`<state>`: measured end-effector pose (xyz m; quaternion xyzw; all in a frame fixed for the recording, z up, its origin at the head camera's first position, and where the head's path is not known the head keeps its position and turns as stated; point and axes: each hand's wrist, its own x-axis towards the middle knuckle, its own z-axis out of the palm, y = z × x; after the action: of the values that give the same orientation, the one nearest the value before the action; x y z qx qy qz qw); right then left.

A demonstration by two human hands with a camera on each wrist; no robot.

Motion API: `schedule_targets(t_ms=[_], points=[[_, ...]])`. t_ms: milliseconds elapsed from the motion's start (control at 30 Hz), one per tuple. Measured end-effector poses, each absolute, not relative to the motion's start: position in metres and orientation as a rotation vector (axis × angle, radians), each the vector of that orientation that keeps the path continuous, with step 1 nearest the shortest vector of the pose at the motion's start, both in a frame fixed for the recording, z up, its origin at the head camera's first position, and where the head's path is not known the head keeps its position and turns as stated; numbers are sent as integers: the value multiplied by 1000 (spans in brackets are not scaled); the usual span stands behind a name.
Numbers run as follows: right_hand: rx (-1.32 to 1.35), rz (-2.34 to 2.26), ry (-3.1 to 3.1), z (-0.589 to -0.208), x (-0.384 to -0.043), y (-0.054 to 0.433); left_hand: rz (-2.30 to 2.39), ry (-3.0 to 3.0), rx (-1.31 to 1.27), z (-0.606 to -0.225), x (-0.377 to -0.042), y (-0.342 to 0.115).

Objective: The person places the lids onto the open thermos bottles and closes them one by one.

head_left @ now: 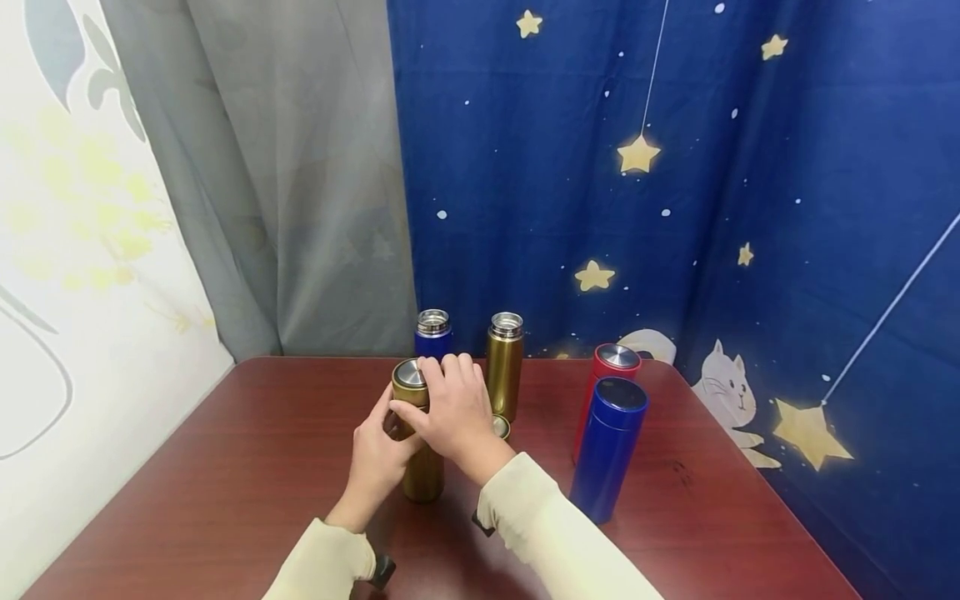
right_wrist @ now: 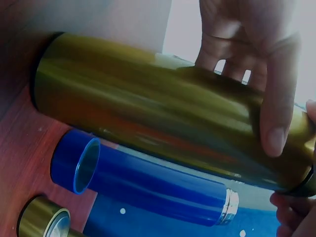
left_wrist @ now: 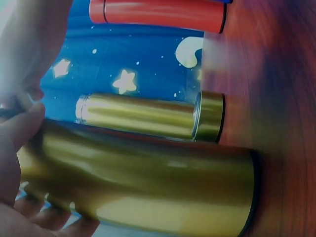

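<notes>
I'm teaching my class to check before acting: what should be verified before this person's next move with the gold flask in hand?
1. Left hand grips the held gold flask: ok.
2. Right hand grips its lid: ok.
3. Lid loosened: cannot tell; it sits on top.
4. Rear blue flask and rear gold flask uncapped: ok; a blue lid and a loose gold lid stand near them.
5. Red flask and front blue flask uncapped: not ok, both capped.
6. Held flask's base flat on the table: cannot tell.

Both arms (head_left: 555, 525) are slanting inward — the left hand (head_left: 378, 454) is gripping below with curled fingers, the right hand (head_left: 457, 412) is clasping just above — thumb pointing left.
</notes>
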<state>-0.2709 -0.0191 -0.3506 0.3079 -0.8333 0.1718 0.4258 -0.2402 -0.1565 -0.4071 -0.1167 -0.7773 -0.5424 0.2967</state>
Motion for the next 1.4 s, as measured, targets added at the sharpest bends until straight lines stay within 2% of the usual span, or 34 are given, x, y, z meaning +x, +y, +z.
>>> schedule_targets(t_ms=[467,600,967,1167,1400], points=[[702,403,-2112,-344,-273,-21,-1387,-2076,-265,-405,-237,-154],[838,616,-2206,-343,-275,-17,-1437,-2091,-340,-404,-239,-161],[1482,1552,-2362,-333,-297,12,-1757,-2198,-643,-400,-256,-185],[1633,1882,-2317,-331,-308,17,-1900,-2268,-789,-397,-269,-195],[1647,1885,-2322,-329,-310,17,-1984,-2275,-895,-395,-277,-203]])
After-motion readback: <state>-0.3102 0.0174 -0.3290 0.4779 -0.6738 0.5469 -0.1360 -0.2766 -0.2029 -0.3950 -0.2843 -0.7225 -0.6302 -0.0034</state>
